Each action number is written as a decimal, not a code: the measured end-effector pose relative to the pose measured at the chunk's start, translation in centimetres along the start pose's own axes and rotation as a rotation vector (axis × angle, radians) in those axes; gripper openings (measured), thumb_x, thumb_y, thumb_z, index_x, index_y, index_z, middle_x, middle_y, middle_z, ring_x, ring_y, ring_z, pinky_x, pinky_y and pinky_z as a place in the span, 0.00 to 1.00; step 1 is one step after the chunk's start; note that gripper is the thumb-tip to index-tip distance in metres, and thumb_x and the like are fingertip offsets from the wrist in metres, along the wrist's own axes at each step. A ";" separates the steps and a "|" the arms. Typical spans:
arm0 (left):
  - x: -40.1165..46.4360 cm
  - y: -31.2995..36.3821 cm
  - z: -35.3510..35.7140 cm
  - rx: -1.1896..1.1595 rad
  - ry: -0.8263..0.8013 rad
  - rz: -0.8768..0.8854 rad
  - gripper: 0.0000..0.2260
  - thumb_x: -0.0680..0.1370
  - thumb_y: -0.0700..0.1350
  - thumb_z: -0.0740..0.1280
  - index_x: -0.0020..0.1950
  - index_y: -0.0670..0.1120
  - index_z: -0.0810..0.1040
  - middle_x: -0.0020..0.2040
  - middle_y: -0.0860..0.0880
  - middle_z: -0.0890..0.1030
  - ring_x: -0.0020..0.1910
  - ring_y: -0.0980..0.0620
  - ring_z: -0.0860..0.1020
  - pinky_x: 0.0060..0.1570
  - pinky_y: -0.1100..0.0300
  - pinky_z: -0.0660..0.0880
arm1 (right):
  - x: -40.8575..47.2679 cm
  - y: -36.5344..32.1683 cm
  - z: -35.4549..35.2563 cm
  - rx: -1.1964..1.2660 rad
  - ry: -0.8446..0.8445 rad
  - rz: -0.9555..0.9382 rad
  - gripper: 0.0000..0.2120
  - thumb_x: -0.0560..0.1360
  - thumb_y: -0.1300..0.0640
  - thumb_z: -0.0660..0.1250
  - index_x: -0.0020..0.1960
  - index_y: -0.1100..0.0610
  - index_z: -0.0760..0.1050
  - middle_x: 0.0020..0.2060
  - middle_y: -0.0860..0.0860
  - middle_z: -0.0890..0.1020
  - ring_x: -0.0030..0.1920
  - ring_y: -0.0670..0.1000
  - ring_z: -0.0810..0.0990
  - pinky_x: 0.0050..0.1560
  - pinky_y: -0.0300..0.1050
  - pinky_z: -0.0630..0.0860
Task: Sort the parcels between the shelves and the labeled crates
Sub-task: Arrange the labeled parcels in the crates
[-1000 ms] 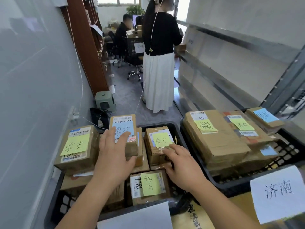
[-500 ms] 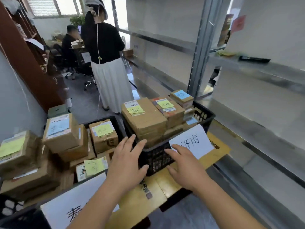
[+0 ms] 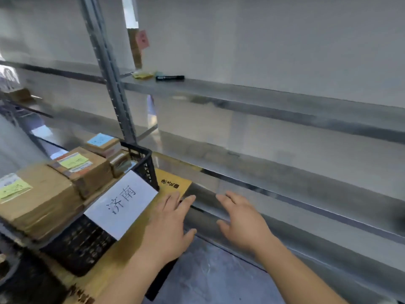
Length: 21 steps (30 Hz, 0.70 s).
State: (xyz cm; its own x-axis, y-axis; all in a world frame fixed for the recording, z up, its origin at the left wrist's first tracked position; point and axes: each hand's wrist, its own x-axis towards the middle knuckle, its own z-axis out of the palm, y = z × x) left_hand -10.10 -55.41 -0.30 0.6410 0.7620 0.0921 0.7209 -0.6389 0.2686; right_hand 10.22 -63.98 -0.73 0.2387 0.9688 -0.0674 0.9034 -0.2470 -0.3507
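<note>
Left hand: I see my left hand flat, fingers spread, holding nothing, over the yellow board beside the crate.
Right hand: my right hand is spread too, empty, over the edge of the lowest shelf.
Crate: the black crate sits on the yellow board, left of both hands, with a white paper label on its front.
Parcels: brown parcels are stacked in the crate, carrying yellow and blue notes.
Upper shelf: a black marker lies beside yellow sticky notes.
</note>
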 end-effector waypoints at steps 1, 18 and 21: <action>1.4 1.5 0.7 -0.002 -0.013 0.037 0.36 0.77 0.61 0.68 0.80 0.62 0.53 0.82 0.51 0.54 0.80 0.48 0.50 0.77 0.52 0.54 | -0.4 1.8 -0.5 0.006 0.011 0.037 0.33 0.81 0.45 0.64 0.83 0.46 0.54 0.81 0.49 0.58 0.80 0.52 0.57 0.78 0.46 0.56; 23.2 26.6 13.3 -0.045 -0.262 0.597 0.37 0.76 0.61 0.67 0.81 0.61 0.52 0.83 0.49 0.51 0.81 0.45 0.49 0.78 0.50 0.54 | -3.2 28.3 -8.1 0.016 0.189 0.577 0.33 0.81 0.45 0.64 0.82 0.46 0.55 0.82 0.51 0.58 0.81 0.52 0.55 0.80 0.50 0.54; 25.2 30.5 14.5 -0.051 -0.294 0.677 0.37 0.76 0.59 0.68 0.81 0.61 0.53 0.83 0.49 0.51 0.81 0.45 0.49 0.78 0.50 0.54 | -4.3 31.4 -8.7 0.027 0.245 0.657 0.33 0.80 0.45 0.65 0.82 0.47 0.58 0.81 0.51 0.61 0.81 0.52 0.56 0.79 0.51 0.55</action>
State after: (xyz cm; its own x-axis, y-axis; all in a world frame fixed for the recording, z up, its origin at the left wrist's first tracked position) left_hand 31.90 -57.20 -3.66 0.9904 0.1382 -0.0055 0.1339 -0.9479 0.2890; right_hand 40.71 -76.09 -3.30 0.8083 0.5855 -0.0622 0.5363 -0.7756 -0.3330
